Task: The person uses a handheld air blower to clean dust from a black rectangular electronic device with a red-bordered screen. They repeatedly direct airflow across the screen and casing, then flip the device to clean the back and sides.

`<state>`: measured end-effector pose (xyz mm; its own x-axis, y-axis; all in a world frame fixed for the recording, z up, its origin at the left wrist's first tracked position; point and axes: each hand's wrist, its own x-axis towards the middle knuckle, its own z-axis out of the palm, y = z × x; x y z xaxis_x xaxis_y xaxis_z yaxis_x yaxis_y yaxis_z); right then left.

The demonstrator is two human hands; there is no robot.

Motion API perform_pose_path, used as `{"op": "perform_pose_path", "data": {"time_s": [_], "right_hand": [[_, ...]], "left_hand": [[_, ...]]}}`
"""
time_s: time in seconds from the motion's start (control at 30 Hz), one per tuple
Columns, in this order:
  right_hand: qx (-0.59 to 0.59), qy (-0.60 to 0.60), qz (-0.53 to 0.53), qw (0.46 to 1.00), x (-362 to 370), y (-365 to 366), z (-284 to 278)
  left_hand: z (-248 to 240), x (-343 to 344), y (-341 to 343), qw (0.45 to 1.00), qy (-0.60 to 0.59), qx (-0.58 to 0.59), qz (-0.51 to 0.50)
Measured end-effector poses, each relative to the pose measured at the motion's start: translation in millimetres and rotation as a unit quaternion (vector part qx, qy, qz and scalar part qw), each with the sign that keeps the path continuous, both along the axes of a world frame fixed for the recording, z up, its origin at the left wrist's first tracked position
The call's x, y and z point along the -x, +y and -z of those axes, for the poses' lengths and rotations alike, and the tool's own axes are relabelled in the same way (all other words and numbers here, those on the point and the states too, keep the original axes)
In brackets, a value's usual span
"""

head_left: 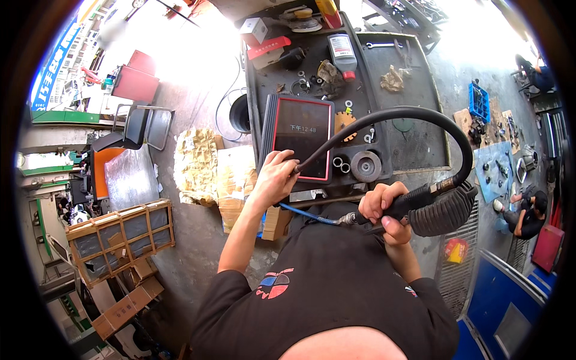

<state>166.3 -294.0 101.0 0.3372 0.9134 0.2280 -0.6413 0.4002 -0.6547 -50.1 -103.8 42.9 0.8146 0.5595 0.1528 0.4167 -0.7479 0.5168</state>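
My right hand (385, 210) is wrapped round the handle of a tire inflator (443, 211), whose round gauge end is cased in ribbed black rubber. Its thick black hose (414, 111) arches up and over to my left hand (278, 176), which pinches the hose's free end. A blue air line (309, 215) joins the inflator's metal fitting, in front of my body. Beneath my left hand and the hose lies a tablet-like device (300, 135) with a red-edged, lit screen. The tip of the hose end is mostly hidden by my fingers.
The black workbench tray (384, 165) holds a grinding wheel (366, 166), a toothed orange disc (345, 126), metal rings, a grey bottle (342, 54) and a wrench (384, 45). Cardboard (236, 183) lies left on the floor. Another person (531, 217) crouches at right near a blue crate (479, 102).
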Motion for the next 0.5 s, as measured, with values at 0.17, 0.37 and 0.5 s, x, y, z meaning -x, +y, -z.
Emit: {"op": "perform_pose_path", "data": {"time_s": [0.17, 0.37, 0.5], "right_hand": [[0.014, 0.024, -0.005, 1.000, -2, 4, 2], [0.010, 0.055, -0.003, 0.998, -8, 5, 10], [-0.006, 0.064, 0.016, 0.998, -13, 2, 17]], "left_hand": [[29, -10, 31, 0.989, 0.117, -0.029, 0.084], [9, -47, 78, 0.999, 0.039, 0.008, 0.013], [0, -17, 44, 0.989, 0.125, 0.037, 0.063]]}}
